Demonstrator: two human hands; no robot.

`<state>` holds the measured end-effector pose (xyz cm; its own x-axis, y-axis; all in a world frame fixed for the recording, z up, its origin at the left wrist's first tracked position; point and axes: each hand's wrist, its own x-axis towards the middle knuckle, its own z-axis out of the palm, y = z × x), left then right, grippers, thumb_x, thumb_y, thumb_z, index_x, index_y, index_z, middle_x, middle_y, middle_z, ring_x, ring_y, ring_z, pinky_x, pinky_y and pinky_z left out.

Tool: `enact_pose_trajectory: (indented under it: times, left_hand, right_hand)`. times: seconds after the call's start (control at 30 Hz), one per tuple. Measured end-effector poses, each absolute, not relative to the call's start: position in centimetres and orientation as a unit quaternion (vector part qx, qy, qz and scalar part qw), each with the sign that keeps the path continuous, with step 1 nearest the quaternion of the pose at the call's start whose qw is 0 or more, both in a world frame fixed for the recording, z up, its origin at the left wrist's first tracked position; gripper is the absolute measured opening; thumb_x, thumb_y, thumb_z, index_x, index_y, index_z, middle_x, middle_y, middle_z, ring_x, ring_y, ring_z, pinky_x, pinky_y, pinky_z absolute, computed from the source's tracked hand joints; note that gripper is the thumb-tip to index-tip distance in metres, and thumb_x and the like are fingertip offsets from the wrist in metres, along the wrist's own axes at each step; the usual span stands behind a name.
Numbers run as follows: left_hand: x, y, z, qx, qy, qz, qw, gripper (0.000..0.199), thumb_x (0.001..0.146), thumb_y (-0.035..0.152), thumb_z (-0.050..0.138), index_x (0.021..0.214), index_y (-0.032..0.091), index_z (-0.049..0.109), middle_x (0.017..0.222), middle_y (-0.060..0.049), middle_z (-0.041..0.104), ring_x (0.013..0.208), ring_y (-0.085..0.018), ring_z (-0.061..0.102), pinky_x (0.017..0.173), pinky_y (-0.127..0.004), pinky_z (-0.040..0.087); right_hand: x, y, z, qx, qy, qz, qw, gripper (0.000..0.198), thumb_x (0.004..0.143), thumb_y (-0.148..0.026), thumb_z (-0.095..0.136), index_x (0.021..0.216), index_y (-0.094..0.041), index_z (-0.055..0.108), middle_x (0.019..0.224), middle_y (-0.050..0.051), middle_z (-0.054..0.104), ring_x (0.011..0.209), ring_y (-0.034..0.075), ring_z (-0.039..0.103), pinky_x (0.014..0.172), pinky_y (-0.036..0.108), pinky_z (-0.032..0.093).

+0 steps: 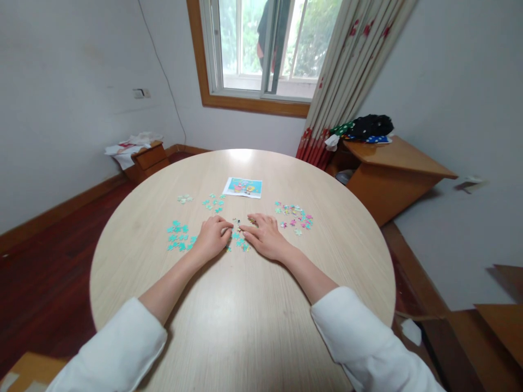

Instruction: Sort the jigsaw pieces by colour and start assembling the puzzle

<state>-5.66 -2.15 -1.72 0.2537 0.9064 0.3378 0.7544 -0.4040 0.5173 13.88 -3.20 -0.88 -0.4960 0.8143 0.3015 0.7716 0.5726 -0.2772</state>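
Small jigsaw puzzle pieces [239,237], mostly turquoise with a few dark or yellow bits, lie on the round table between my two hands. My left hand [213,237] rests at their left side, its fingers curled in and the thumb close to the index finger; whatever they hold is hidden. From the right, my right hand [263,235] reaches over the same group with fingers stretched and apart. Its index fingertip touches a small piece, and yellowish pieces show by its other fingers. Beyond both hands lies a picture card [244,188] with pink and yellow cartoon figures on turquoise.
Turquoise pieces [178,238] are spread left of my left hand, with another turquoise group [213,203] and pale pieces [184,199] farther back. Pink and mixed pieces [295,215] lie to the right. A wooden cabinet [392,158] with cloths stands beyond the table [229,326].
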Motion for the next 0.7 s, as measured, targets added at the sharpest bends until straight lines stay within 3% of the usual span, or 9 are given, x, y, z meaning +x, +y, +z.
enact_pose_trajectory:
  times: [0.3, 0.47, 0.7]
  left_hand:
    - [-5.3, -1.4, -1.4, 0.748, 0.589, 0.289, 0.100, 0.017, 0.071, 0.036, 0.065, 0.073, 0.019, 0.065, 0.075, -0.006, 0.059, 0.077, -0.023, 0.054, 0.076, -0.034, 0.038]
    - [-5.1, -1.1, -1.5, 0.752, 0.587, 0.278, 0.113, 0.011, 0.073, 0.028, 0.063, 0.077, 0.019, 0.066, 0.079, -0.008, 0.061, 0.081, -0.024, 0.054, 0.077, -0.035, 0.039]
    - [-5.3, -1.1, -1.4, 0.755, 0.577, 0.278, 0.139, 0.014, 0.074, 0.017, 0.056, 0.081, 0.021, 0.068, 0.082, -0.007, 0.063, 0.083, -0.023, 0.056, 0.080, -0.035, 0.041]
  right_hand:
    - [12.3, -2.5, -0.4, -0.504, -0.815, 0.048, 0.283, 0.021, 0.089, -0.030, 0.050, 0.094, -0.021, 0.069, 0.114, 0.011, 0.059, 0.109, 0.023, 0.050, 0.095, 0.043, 0.024]
    - [11.5, -2.5, -0.4, -0.528, -0.805, 0.067, 0.262, 0.020, 0.084, -0.035, 0.057, 0.089, -0.020, 0.069, 0.109, 0.010, 0.060, 0.105, 0.024, 0.051, 0.089, 0.041, 0.027]
    - [11.5, -2.4, -0.5, -0.543, -0.797, 0.095, 0.247, 0.013, 0.081, -0.029, 0.061, 0.091, -0.022, 0.067, 0.103, 0.008, 0.061, 0.102, 0.023, 0.051, 0.085, 0.039, 0.028]
